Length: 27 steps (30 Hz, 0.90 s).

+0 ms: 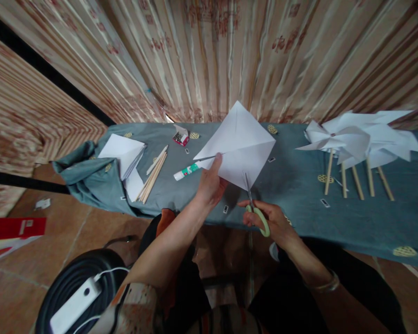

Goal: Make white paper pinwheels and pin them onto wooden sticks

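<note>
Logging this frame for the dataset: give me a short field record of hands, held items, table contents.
left hand: holds white paper square up by its lower edge
right hand: grips green-handled scissors, blades at the paper's lower corner
table: grey-blue cloth
left of paper: glue stick, wooden sticks, paper stack, small box
right: finished paper pinwheels on sticks

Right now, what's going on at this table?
A person holds a creased white paper square up in the left hand and cuts into its lower corner with green-handled scissors in the right hand. Finished paper pinwheels lie to the right; wooden sticks and a glue stick to the left.
</note>
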Each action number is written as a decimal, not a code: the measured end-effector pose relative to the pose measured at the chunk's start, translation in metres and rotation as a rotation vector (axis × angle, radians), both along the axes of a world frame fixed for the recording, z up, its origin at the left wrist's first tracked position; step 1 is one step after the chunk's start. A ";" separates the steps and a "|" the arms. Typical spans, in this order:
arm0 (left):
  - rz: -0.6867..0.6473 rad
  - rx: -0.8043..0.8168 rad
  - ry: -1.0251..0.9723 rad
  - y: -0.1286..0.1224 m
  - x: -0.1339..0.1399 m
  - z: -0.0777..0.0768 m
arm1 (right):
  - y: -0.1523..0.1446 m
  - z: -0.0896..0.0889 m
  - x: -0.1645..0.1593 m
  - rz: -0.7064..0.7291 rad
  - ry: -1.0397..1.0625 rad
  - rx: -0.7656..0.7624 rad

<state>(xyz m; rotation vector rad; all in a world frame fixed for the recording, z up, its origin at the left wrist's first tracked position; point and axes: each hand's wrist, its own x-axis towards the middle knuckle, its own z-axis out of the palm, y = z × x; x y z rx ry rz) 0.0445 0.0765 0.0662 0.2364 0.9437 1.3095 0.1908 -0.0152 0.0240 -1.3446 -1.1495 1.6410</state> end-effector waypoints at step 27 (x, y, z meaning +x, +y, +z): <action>-0.050 -0.007 -0.010 -0.006 -0.001 0.005 | 0.000 -0.003 -0.001 -0.013 -0.043 0.008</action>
